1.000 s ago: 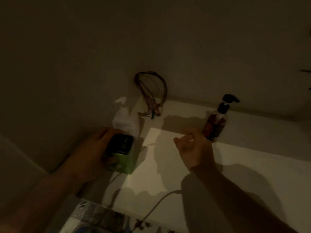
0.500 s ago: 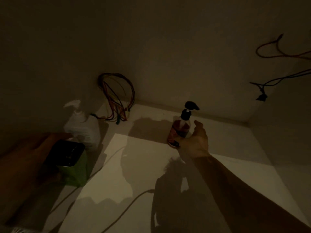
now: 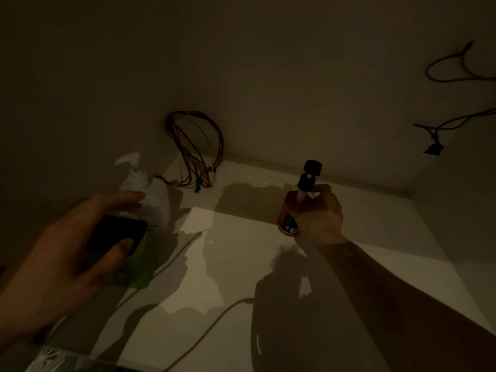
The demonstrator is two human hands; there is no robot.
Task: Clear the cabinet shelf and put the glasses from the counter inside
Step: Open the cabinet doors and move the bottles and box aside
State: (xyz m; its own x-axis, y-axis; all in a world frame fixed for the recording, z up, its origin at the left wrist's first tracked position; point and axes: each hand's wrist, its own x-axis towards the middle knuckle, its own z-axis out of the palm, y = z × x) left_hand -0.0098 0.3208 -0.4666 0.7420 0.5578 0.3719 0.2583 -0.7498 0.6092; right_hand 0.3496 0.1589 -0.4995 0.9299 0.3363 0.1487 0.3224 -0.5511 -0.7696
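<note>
I look into a dim white cabinet shelf point(image 3: 241, 251). My right hand point(image 3: 319, 216) is wrapped around a small reddish pump bottle point(image 3: 288, 210) with a black pump head, standing near the back of the shelf. My left hand point(image 3: 72, 251) grips a green box with a black lid point(image 3: 126, 242) at the left side of the shelf. A white pump bottle point(image 3: 150, 194) stands just behind that box, against the left wall. No glasses are in view.
A bundle of coloured wires point(image 3: 196, 157) hangs out of the back left corner. More loose wires point(image 3: 451, 122) hang on the right wall. A thin cable point(image 3: 214, 323) runs across the shelf floor toward the front edge.
My right hand reached back and closed around the reddish pump bottle. My left hand keeps hold of the green box, which sits lower left in view as my head turned right and moved closer.
</note>
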